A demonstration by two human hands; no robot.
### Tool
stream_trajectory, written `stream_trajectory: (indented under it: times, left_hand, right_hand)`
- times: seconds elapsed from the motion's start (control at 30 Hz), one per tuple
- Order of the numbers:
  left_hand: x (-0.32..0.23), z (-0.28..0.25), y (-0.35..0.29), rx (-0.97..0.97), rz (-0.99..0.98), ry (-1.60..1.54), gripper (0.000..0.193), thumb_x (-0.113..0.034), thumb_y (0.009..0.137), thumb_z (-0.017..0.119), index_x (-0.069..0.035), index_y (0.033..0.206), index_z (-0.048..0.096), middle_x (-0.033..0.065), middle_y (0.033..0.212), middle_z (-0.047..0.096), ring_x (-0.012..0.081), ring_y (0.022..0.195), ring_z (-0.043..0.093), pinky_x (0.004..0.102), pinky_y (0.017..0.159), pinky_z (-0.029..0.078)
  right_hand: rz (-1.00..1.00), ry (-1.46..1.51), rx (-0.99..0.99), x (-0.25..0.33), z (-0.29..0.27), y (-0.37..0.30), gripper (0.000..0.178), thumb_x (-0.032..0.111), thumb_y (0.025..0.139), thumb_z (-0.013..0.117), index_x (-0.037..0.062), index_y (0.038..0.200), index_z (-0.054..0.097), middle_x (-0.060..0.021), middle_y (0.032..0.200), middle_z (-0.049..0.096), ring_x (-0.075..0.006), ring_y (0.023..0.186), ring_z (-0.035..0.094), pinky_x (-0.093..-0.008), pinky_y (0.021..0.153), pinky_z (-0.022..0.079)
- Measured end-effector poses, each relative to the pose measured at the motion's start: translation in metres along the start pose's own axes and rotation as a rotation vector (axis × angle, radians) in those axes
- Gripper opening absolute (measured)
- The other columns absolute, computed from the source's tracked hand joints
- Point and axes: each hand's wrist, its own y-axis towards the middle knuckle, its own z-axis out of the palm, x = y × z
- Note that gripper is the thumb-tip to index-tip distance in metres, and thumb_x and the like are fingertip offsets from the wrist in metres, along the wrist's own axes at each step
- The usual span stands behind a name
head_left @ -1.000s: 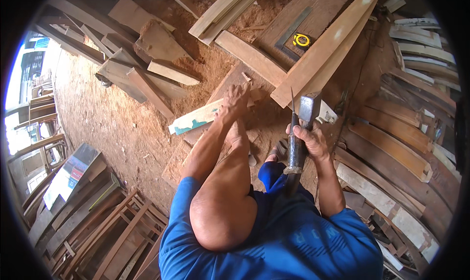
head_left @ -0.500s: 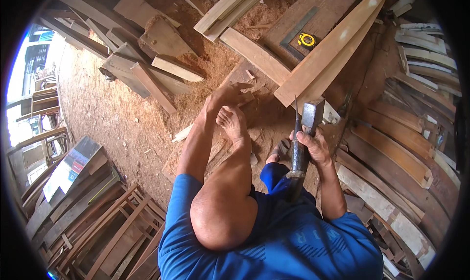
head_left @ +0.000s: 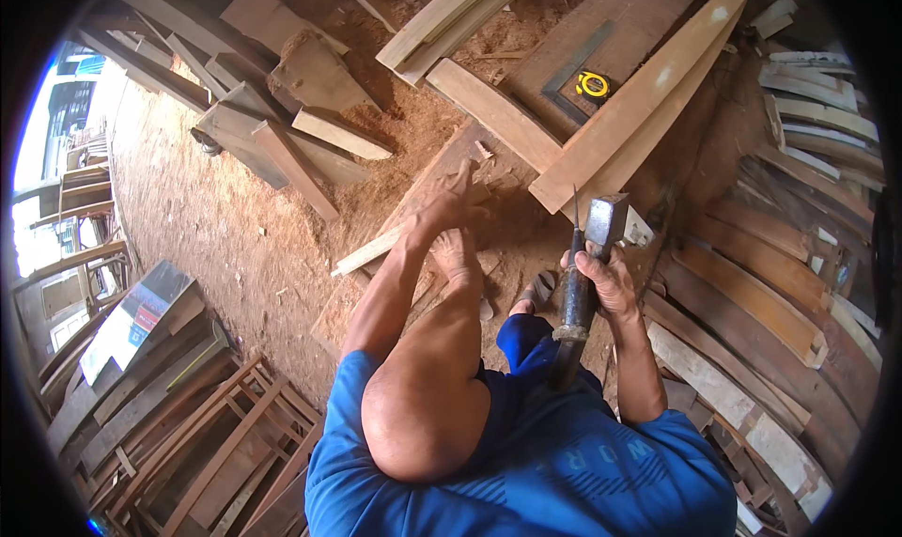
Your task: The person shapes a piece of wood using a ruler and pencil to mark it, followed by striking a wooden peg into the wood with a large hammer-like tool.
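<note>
My left hand (head_left: 446, 202) reaches forward over a flat brown wooden board (head_left: 468, 140) on the ground, its fingers stretched toward the board's far end; the wrist hides its underside, so I cannot tell whether it is closed on anything. Under that forearm passes a pale, narrow wooden strip (head_left: 368, 251), which lies across the brown board, its left end apparently reaching past the board's left edge. My bare left foot (head_left: 453, 252) is just beside the hand. My right hand (head_left: 606, 279), off to the right of the board, is wrapped round a dark-handled hammer with a blocky steel head (head_left: 606, 219), with a slim, dark pointed tool (head_left: 576, 219) held alongside it. Beyond, a yellow-and-black round tape measure (head_left: 593, 85) and a dark metal L-shaped square (head_left: 564, 70) rest near the left edge of a wide reddish-brown board (head_left: 625, 15), beside a long tan plank (head_left: 648, 95). I judge the step in hand to be placing or steadying the strip, both tools merely carried; the next move seems to call for a firm hold on it, toes and fingers clear of the point.
</note>
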Motion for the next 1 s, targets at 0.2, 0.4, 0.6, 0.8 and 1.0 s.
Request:
stream_trajectory:
  times: [0.2, 0.4, 0.6, 0.8, 1.0]
  left_hand:
    - [0.056, -0.014, 0.027, 0.299, 0.661, 0.354, 0.054, -0.033, 0.092, 0.073, -0.017, 0.140, 0.055, 0.0212, 0.132, 0.063, 0.0357, 0.124, 0.058, 0.0479, 0.105, 0.046]
    - [0.034, -0.015, 0.034, 0.387, -0.308, 0.047, 0.061, -0.036, 0.088, 0.075, -0.017, 0.143, 0.055, 0.0210, 0.151, 0.049, 0.0416, 0.141, 0.042, 0.0498, 0.112, 0.039]
    - [0.022, 0.015, 0.015, 0.231, -0.251, -0.110, 0.097, -0.035, 0.076, 0.085, -0.011, 0.157, 0.038, 0.0247, 0.160, 0.038, 0.0465, 0.154, 0.021, 0.0509, 0.126, 0.021]
    - [-0.067, -0.037, 0.021, 0.296, -0.072, -0.013, 0.128, -0.041, 0.065, 0.092, -0.002, 0.162, 0.018, 0.0225, 0.166, 0.027, 0.0446, 0.154, 0.021, 0.0512, 0.124, 0.024]
    - [-0.136, -0.109, -0.054, 0.159, 0.558, 0.055, 0.116, -0.017, 0.064, 0.086, -0.026, 0.162, 0.027, 0.0242, 0.167, 0.023, 0.0469, 0.147, 0.032, 0.0640, 0.117, 0.028]
  right_hand:
    - [-0.037, -0.024, 0.030, 0.003, 0.023, 0.007, 0.044, 0.044, 0.085, 0.081, 0.0068, 0.105, 0.068, -0.0020, 0.087, 0.069, -0.0104, 0.079, 0.059, -0.0305, 0.071, 0.048]
    - [-0.029, -0.078, 0.059, 0.012, 0.023, 0.007, 0.050, 0.050, 0.082, 0.081, 0.0060, 0.102, 0.069, -0.0020, 0.086, 0.069, -0.0111, 0.079, 0.060, -0.0301, 0.072, 0.048]
    - [-0.054, -0.113, 0.042, 0.013, 0.020, 0.018, 0.050, 0.050, 0.082, 0.081, 0.0061, 0.101, 0.069, -0.0028, 0.088, 0.069, -0.0114, 0.079, 0.059, -0.0302, 0.073, 0.048]
    - [-0.069, 0.039, -0.078, 0.029, 0.026, 0.030, 0.040, 0.033, 0.090, 0.079, 0.0030, 0.111, 0.062, -0.0059, 0.091, 0.069, -0.0122, 0.079, 0.063, -0.0298, 0.074, 0.053]
    - [-0.160, 0.197, 0.046, 0.035, 0.058, 0.071, 0.049, 0.033, 0.093, 0.076, 0.0004, 0.126, 0.062, -0.0056, 0.109, 0.068, -0.0133, 0.095, 0.065, -0.0324, 0.085, 0.054]
